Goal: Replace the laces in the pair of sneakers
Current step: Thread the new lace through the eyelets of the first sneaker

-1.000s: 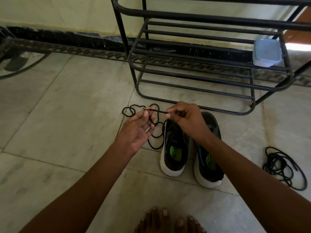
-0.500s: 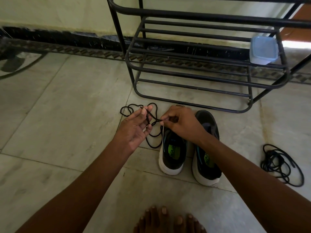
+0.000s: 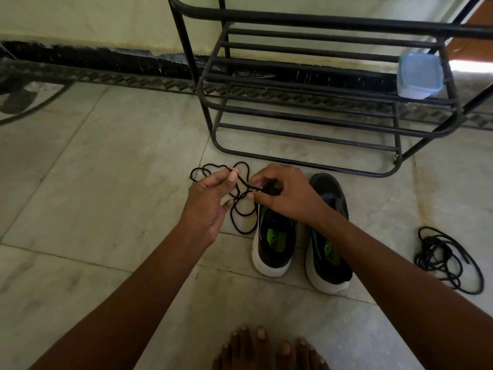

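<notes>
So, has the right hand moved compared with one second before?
Yes. The right hand has come down and nearer to the toe of the left sneaker, pinching the lace.

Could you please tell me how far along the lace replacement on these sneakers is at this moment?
Early. Done: both sneakers look unlaced, and a lace bundle lies on the floor to the right. In hand: the left hand and right hand pinch a black lace over the left sneaker. Left: threading that shoe, then the right sneaker.

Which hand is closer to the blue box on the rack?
Right. The right hand is over the sneakers, below-left of the box; the left hand is farther left, pinching a lace.
</notes>
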Motion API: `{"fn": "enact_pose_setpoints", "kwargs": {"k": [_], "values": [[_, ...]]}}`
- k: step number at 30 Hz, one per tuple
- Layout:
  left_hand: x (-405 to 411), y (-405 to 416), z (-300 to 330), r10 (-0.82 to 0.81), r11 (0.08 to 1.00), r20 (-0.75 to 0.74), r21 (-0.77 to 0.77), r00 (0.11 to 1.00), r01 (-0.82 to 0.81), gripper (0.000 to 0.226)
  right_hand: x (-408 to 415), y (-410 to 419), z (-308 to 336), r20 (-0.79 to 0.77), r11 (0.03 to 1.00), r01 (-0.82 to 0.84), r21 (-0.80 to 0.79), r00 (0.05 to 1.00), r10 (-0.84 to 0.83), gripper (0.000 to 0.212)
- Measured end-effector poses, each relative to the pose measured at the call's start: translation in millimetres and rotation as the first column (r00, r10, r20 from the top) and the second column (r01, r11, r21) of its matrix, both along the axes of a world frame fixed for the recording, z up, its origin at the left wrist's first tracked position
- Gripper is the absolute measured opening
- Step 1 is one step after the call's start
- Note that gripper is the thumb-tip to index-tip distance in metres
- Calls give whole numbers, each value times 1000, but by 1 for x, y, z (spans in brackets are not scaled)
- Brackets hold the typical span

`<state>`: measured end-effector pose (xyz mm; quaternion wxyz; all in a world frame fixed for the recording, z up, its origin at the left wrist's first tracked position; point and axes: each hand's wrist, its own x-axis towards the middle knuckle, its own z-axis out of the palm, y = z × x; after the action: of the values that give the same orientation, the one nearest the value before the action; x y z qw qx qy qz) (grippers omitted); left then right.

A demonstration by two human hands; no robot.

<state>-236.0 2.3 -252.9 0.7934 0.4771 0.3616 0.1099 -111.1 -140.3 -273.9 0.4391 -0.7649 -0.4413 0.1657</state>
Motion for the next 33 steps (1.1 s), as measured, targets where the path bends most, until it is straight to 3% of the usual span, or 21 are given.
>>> {"fn": "enact_pose_setpoints", "kwargs": {"k": [3, 6, 12, 18, 23, 33], "values": [[0, -2, 3, 7, 1000, -11, 13, 1000, -7, 18, -8, 5, 3, -104, 998, -8, 65, 995, 14, 32], [-1, -4, 4, -8, 1000, -17, 16, 1000, 8, 19, -9, 11, 2, -217, 991, -12, 131, 975, 41, 20], [-2, -7, 5, -6, 1000, -30, 20, 1000, 6, 38, -7, 12, 3, -200, 989, -1, 148, 979, 31, 13], [-1, -8, 8, -19, 999, -29, 30, 999, 20, 33, -7, 11, 2, -205, 990, 19, 136, 979, 9, 10], [-1, -8, 7, -9, 999, -43, 46, 999, 11, 15, -8, 11, 5, -219, 993, 24, 117, 976, 2, 9], [-1, -9, 6, 1, 996, -58, 90, 998, 4, 11, -11, 9, 6, -200, 993, 32, 110, 980, -9, 11]]}}
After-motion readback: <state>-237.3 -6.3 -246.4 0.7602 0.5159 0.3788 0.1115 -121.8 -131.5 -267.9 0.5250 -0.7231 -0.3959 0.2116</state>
